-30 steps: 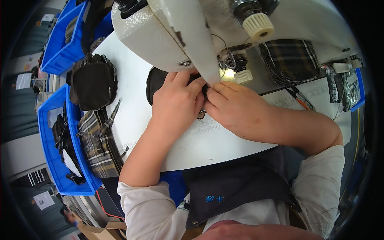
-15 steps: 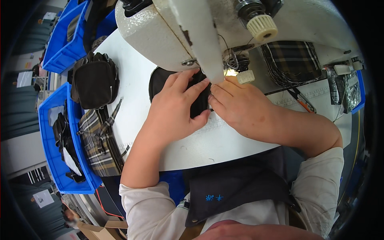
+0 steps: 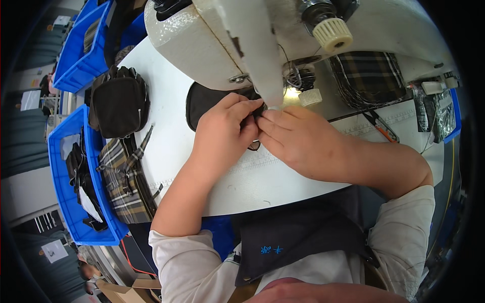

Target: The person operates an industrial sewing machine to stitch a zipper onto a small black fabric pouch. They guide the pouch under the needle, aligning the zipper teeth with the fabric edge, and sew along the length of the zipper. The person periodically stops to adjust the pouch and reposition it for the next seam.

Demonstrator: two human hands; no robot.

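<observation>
A pale sewing machine (image 3: pixel 212 45) with a lit needle area fills the top middle. Beneath its head lies a black zippered fabric piece (image 3: pixel 203 103) on the white tabletop (image 3: pixel 252 197). My left hand (image 3: pixel 222 139) has its fingers closed on the piece's right part, thumb tucked in. My right hand (image 3: pixel 298 141) presses its bent, bunched fingertips on the same piece, close to my left fingers just below the machine head. A small metal ring (image 3: pixel 254 145) shows under the fingers. The needle itself is hidden.
Left are black bags (image 3: pixel 118 101), a plaid bag (image 3: pixel 121 179) and blue bins (image 3: pixel 54 171). Right are plaid pieces (image 3: pixel 366 76), orange-handled snips (image 3: pixel 384 129), small wrapped items (image 3: pixel 429 111) and another blue bin (image 3: pixel 454 129). Another person (image 3: pixel 90 272) is partly visible at lower left.
My left thumb and fingers opened out half a second ago and are now drawn together again on the black piece. My right hand has shifted slightly left, and the ring shows again.
</observation>
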